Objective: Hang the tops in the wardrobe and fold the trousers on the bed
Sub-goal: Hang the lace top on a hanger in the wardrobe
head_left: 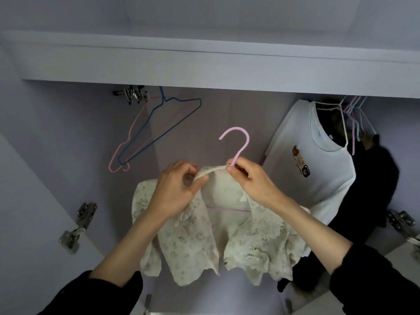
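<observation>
Holding centre frame, a cream lace top with scalloped hems (218, 242) is draped over a thin pink wire hanger (236, 144), whose hook rises toward twelve o'clock and opens toward nine o'clock. The neck of the hanger is pinched between thumb and fingers of the right hand (250, 180), while the collar edge of the lace is gripped by the curled fingers of the left hand (179, 185), just at nine o'clock of the hook stem. The hanger's long axis runs from nine to three o'clock, its lower bar showing pink across the open front of the garment. The rail itself is hidden behind the pale wardrobe shelf edge (227, 71), so the hook is judged to need lifting toward twelve o'clock into the free gap; the right hand is the nearer to the hook. At ten o'clock two bare hangers, a dark blue wire hanger (172, 123) and a pale pink wire hanger (136, 123), hang tilted. At two o'clock a white sweatshirt with a small printed motif (318, 155) hangs, with dark garments (372, 189) beyond it; these bound the gap on either side.
</observation>
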{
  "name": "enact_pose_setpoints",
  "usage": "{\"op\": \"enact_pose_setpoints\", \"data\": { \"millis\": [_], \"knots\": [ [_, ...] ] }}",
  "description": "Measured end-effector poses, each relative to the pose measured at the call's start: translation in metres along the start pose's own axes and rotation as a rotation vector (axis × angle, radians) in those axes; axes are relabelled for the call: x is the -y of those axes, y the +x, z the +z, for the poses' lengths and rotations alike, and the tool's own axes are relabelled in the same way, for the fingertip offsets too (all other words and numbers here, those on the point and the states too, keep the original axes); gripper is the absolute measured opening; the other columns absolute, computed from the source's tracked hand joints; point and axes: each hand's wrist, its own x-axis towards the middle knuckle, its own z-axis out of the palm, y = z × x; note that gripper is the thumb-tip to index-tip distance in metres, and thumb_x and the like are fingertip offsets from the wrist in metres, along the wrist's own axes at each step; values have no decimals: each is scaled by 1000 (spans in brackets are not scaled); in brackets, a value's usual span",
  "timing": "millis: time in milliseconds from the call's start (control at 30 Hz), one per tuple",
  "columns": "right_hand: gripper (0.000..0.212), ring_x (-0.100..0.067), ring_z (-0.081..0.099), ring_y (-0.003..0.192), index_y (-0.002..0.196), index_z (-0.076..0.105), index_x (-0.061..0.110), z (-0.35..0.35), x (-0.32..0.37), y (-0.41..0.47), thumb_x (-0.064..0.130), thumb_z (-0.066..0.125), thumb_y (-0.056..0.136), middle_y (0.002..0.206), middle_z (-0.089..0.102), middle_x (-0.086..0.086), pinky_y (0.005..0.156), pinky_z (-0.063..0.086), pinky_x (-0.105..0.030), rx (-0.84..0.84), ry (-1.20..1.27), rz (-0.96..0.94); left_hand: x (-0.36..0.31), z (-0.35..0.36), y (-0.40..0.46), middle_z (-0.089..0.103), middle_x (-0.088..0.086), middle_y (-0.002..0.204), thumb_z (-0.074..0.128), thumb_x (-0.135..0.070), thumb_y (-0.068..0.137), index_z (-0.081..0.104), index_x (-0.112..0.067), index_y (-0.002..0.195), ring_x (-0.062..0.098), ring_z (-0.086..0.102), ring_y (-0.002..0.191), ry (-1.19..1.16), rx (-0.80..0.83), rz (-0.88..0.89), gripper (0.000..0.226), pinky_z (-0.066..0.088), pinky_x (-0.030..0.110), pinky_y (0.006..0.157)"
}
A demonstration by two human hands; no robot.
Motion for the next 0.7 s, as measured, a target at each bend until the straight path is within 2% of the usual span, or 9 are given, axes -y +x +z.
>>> {"op": "enact_pose_setpoints", "data": {
  "millis": [67,100,200,267,367,400,467,533,700],
  "knots": [
    [11,-7,36,57,94,60,7,-8,-3,-1,15,53,95,65,45,9,58,31,-18,-30,-1,23,13,-4,-3,56,-14,107,62,-54,77,68,-19,96,7,51,103,64,51,34,41,39,28,90],
    [12,-6,37,58,94,61,5,-13,-4,-1,13,53,95,65,45,9,59,31,-17,-42,1,29,21,-7,-5,54,-15,109,63,-52,79,68,-20,102,8,50,106,74,48,27,39,38,28,93],
    [9,-8,38,60,90,60,12,-31,-5,-1,12,52,95,66,45,8,59,33,-16,-38,44,37,45,-15,-7,59,-5,116,65,-19,87,64,-16,116,19,54,112,140,46,-17,29,38,32,98],
    [13,-8,38,60,85,56,19,-40,-6,-4,12,51,95,66,45,6,59,33,-17,-27,44,38,50,-16,-2,60,4,114,63,-11,88,64,-14,117,22,55,106,178,59,-49,30,41,30,94],
    [16,-4,33,57,81,54,14,-49,-11,-11,11,50,96,64,39,5,56,30,-16,-85,17,28,41,-13,7,57,10,96,65,-3,84,70,-5,98,14,57,81,61,84,-60,14,38,6,76],
    [17,-3,32,56,79,53,13,-50,-13,-12,12,50,96,63,36,5,55,29,-16,-112,9,30,38,-12,8,56,11,92,67,0,82,69,-4,89,11,55,76,7,96,-73,8,38,4,72],
    [23,-3,31,54,74,49,18,-55,-18,-16,15,49,96,62,34,5,54,29,-15,-145,-23,46,32,-9,10,58,14,86,70,2,77,66,-5,77,12,54,73,-90,98,-110,9,40,6,67],
    [26,-3,32,54,71,46,23,-60,-22,-21,19,49,97,61,35,6,54,29,-17,-135,-79,73,30,-6,12,61,13,83,71,2,77,63,-5,73,13,55,72,-143,92,-131,11,41,9,64],
    [22,-13,42,60,74,48,30,-68,-31,-26,24,50,96,65,49,-4,61,36,-27,-121,-224,138,37,-2,13,60,7,78,70,-3,79,61,-3,72,10,52,67,-27,70,-116,12,38,6,61]
  ]
}}
